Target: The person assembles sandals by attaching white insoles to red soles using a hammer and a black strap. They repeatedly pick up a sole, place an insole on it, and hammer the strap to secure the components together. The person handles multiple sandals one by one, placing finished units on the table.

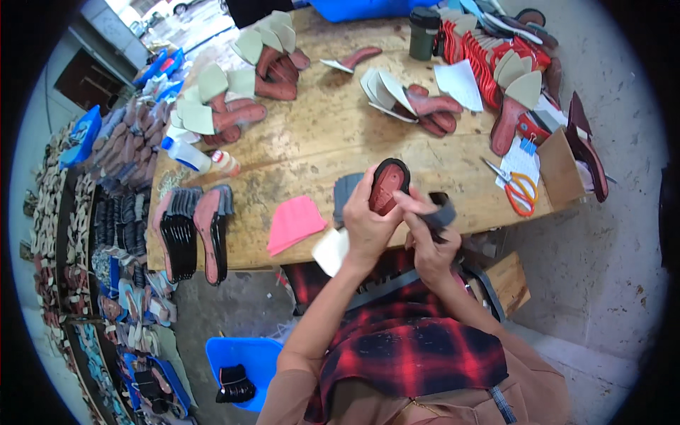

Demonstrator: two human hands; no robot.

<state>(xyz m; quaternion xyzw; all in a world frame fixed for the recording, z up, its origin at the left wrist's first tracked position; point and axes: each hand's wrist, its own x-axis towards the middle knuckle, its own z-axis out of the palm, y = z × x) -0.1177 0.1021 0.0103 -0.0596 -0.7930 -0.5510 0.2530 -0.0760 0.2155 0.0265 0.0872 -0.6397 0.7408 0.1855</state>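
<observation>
Sole (387, 190): above near edge of table (304, 152), pinched in left hand (371, 230). Right hand (430, 249): at sole's 4 o'clock, gripping blurred dark strip (443, 212). Scissors (509, 182): sole's 3 o'clock. Pink pieces (296, 224): 8 o'clock.

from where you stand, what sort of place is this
Probably a small shoemaking workshop: the left hand holds a reddish, black-rimmed insole, two rows of pink-topped insoles lie at the edge of the wooden workbench, and orange-handled scissors lie at its right side.
</observation>
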